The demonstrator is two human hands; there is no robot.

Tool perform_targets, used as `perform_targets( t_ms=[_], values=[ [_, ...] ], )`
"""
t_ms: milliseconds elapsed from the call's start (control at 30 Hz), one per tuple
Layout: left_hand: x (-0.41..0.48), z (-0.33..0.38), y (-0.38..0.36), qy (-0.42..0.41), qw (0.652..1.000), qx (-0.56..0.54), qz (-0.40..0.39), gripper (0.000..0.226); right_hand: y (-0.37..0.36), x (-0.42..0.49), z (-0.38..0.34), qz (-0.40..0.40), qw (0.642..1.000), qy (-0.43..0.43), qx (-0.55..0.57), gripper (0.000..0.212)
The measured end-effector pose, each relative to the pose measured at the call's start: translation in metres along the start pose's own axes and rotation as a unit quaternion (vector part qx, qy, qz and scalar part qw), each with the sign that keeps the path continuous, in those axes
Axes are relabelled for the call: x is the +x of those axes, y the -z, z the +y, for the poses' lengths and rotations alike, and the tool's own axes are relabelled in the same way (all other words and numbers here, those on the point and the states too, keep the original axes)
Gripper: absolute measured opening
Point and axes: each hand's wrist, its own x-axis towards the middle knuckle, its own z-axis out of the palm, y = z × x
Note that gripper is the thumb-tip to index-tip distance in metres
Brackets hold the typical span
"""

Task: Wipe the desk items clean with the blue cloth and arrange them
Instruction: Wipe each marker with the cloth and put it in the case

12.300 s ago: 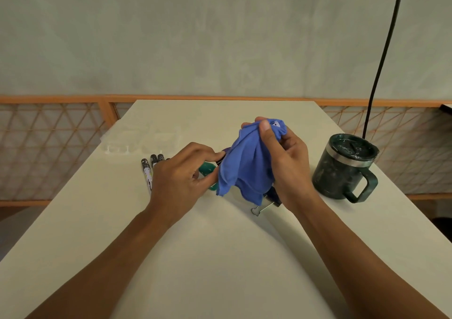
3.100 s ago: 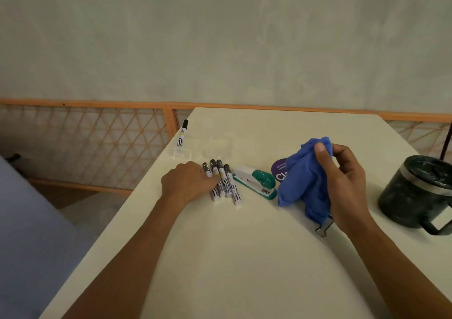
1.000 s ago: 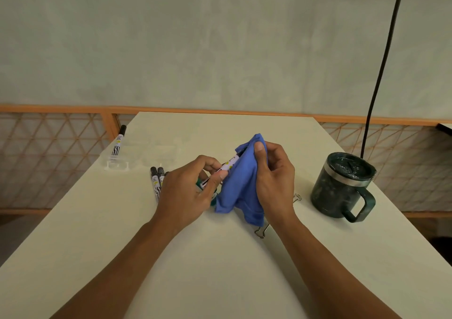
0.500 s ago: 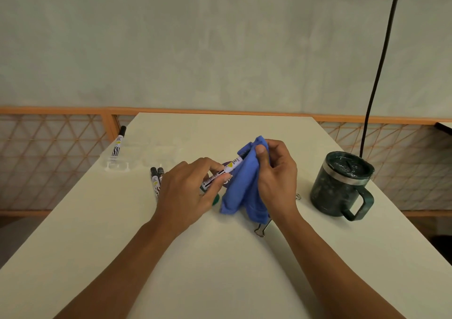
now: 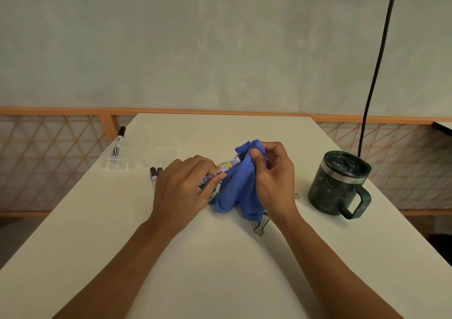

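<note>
My left hand (image 5: pixel 187 186) pinches a white marker (image 5: pixel 226 168) by its lower end, above the middle of the desk. The marker's far end sits inside the blue cloth (image 5: pixel 238 186), which my right hand (image 5: pixel 272 179) grips around it. Two more markers (image 5: pixel 154 173) lie on the desk left of my left hand. Another marker (image 5: pixel 117 145) stands tilted in a clear plastic case (image 5: pixel 137 158) at the far left. A green stapler (image 5: pixel 211 197) peeks out under my left hand, mostly hidden. A binder clip (image 5: pixel 261 225) lies under the cloth's lower edge.
A dark green mug (image 5: pixel 338 184) with a lid and handle stands at the right of the white desk (image 5: pixel 220 269). A black cable (image 5: pixel 376 61) hangs down behind it. An orange lattice railing (image 5: pixel 49 147) runs behind the desk. A second small clip (image 5: pixel 296 195) lies by my right wrist.
Three seconds ago my left hand rested on the markers lying on the desk. It lifted one and put its end into the cloth, which my right hand has been rubbing along it.
</note>
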Motion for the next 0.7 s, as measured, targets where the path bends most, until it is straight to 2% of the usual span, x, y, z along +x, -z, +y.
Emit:
perform_targets(
  t_ms=[133, 333, 467, 633, 700],
  values=[
    [0.001, 0.004, -0.001, -0.003, 1.000, -0.005, 0.001, 0.022, 0.001, 0.003, 0.003, 0.036, 0.999, -0.038, 0.002, 0.010],
    [0.002, -0.006, 0.001, 0.012, 1.000, 0.001, 0.010, 0.022, 0.001, -0.002, -0.003, -0.012, 0.999, -0.030, 0.026, 0.021],
    [0.000, -0.005, 0.000, -0.018, 1.000, 0.015, 0.014, 0.021, -0.004, -0.007, -0.001, -0.026, 0.999, -0.034, 0.016, 0.035],
    [0.001, 0.001, -0.001, -0.021, 1.000, 0.001, 0.015, 0.017, -0.002, -0.004, 0.000, -0.015, 0.999, -0.015, 0.039, 0.010],
    [0.003, 0.004, 0.000, 0.000, 1.000, -0.028, 0.000, 0.022, -0.001, -0.002, -0.002, -0.007, 1.000, -0.009, 0.028, 0.007]
  ],
)
